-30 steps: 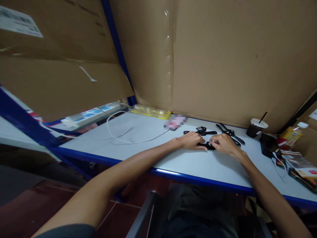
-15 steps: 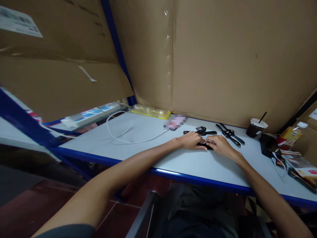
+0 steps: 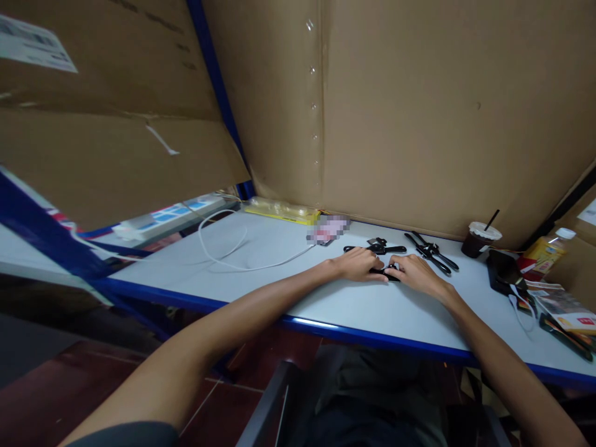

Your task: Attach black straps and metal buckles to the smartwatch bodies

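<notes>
Both of my hands are close together over the white table (image 3: 261, 273). My left hand (image 3: 362, 265) is closed on the left part of a small black tool (image 3: 392, 277), which lies low against the tabletop. From the right, my right hand (image 3: 412, 272) pinches at the same tool, its thumb and fingertips near the middle. The fingers hide much of the tool. Just behind my hands lies a black tool with two handles (image 3: 380, 248). Crossed black tools (image 3: 431, 251) rest to the right of it.
A lidded dark drink with a straw (image 3: 480, 239), a black tray (image 3: 501, 273), a bottle (image 3: 549, 251) and packets (image 3: 563, 307) stand at the right. A white cable (image 3: 261, 268) loops at the left, near a yellow-edged package (image 3: 282, 211). Cardboard (image 3: 395, 124) walls the back.
The camera view has shifted very slightly. The fingertips of my right hand have moved a little on the black tool; my left hand stays in place.
</notes>
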